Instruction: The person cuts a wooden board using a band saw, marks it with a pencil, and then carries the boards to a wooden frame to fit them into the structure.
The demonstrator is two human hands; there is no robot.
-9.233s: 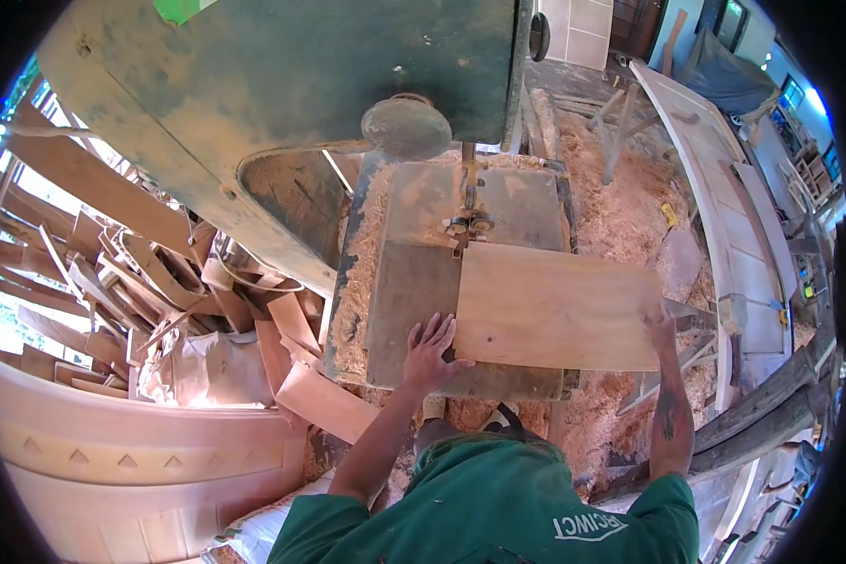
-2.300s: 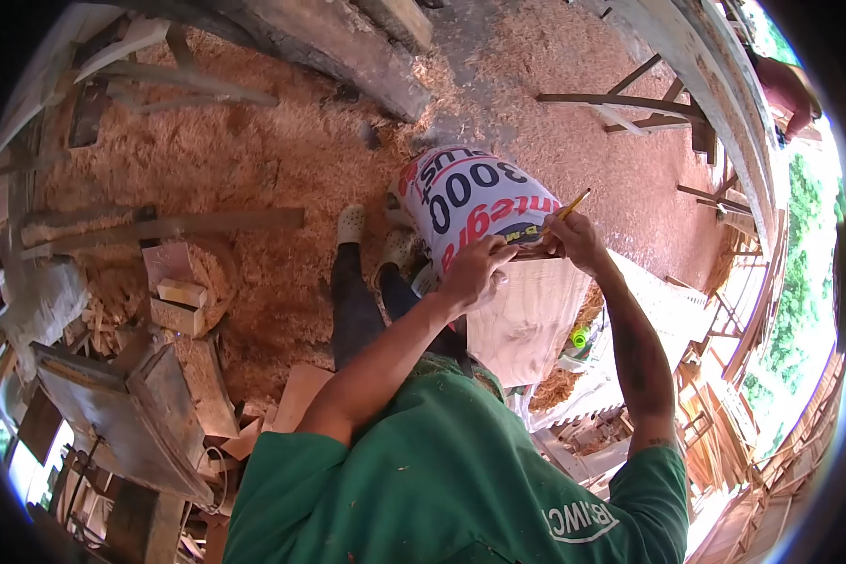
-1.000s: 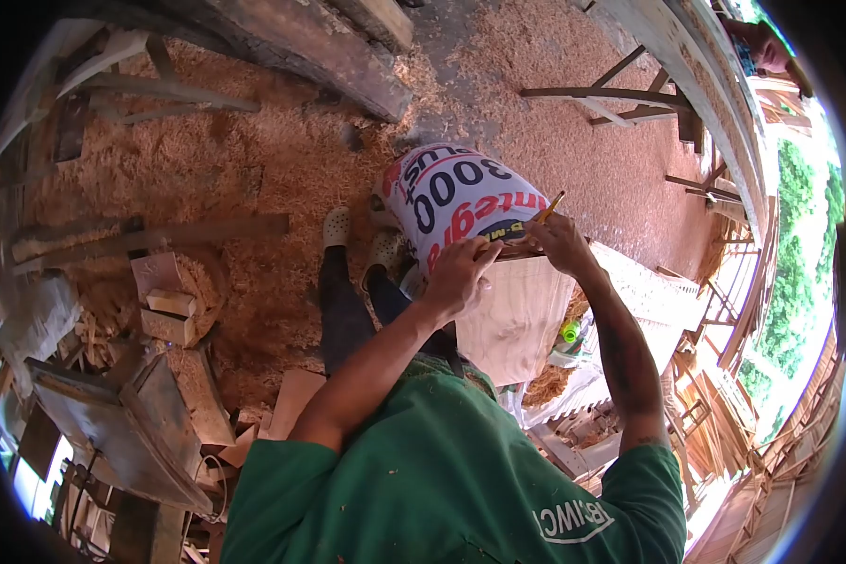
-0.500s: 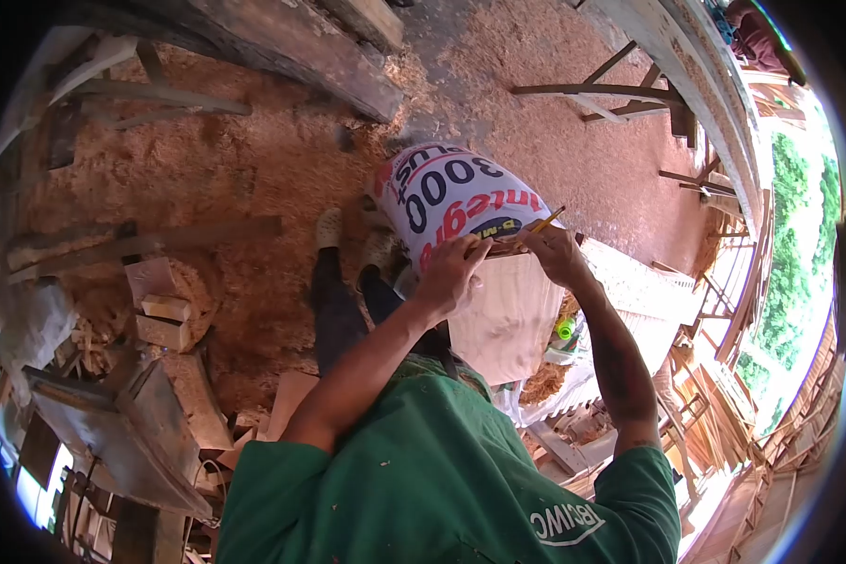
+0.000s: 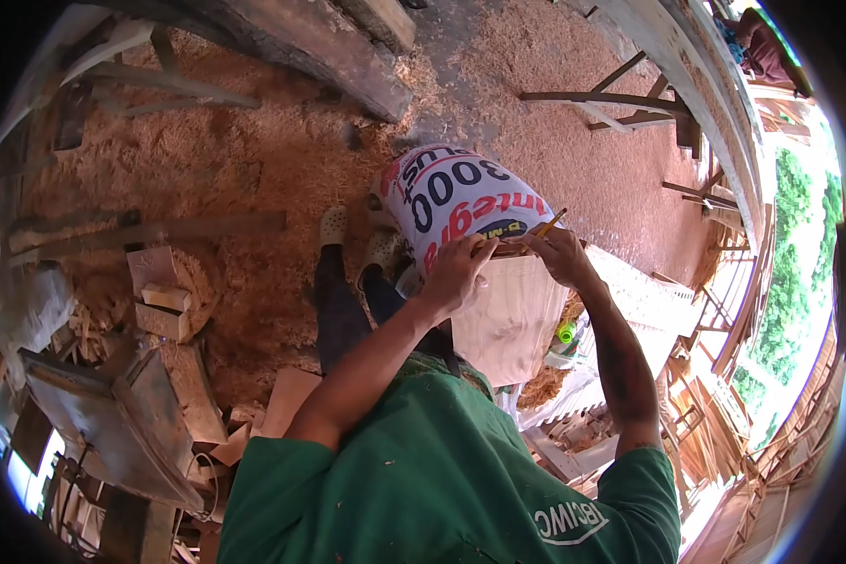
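Observation:
A pale wooden panel lies in front of me, its far edge against a printed white sack. My left hand is at the panel's far left corner, fingers closed on something small and yellowish that I cannot make out. At the far right corner, my right hand has its fingers closed around a yellow pencil, whose end sticks up past the fingers. A thin dark strip shows along the panel's edge between the hands.
Sawdust covers the floor. Thick timbers lie beyond the sack. Wood blocks and a box-like wooden piece are at the left. A bright green object sits right of the panel. Part of a person shows at upper right.
The view has shifted slightly. Both hands remain at the panel's far edge, with the pencil still in my right hand.

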